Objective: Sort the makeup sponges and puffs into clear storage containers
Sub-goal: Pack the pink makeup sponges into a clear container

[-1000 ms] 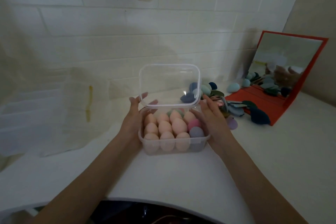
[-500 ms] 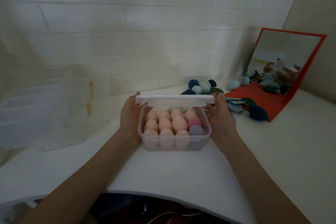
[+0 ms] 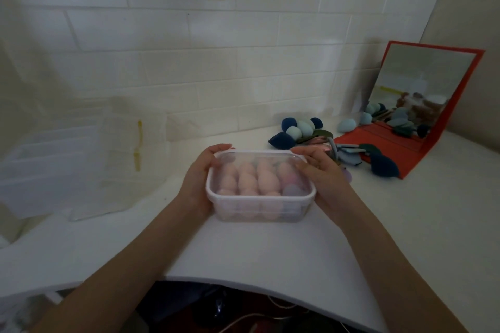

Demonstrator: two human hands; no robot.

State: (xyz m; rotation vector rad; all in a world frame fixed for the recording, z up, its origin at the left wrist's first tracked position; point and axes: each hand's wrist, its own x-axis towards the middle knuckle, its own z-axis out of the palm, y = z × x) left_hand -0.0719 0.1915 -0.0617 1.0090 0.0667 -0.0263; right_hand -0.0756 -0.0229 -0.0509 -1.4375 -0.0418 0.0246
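1. A clear container full of peach egg-shaped sponges sits near the front edge of the white surface, its lid on.
2. The left hand and right hand clasp its two sides, fingers curled over the lid rim.
3. This looks like the closing step; pressing the corners down probably comes next.
4. Loose blue sponges lie behind to the right, beside a red mirror; open room lies to the right front.

Both forearms reaching forward, left hand and right hand curled around opposite box sides
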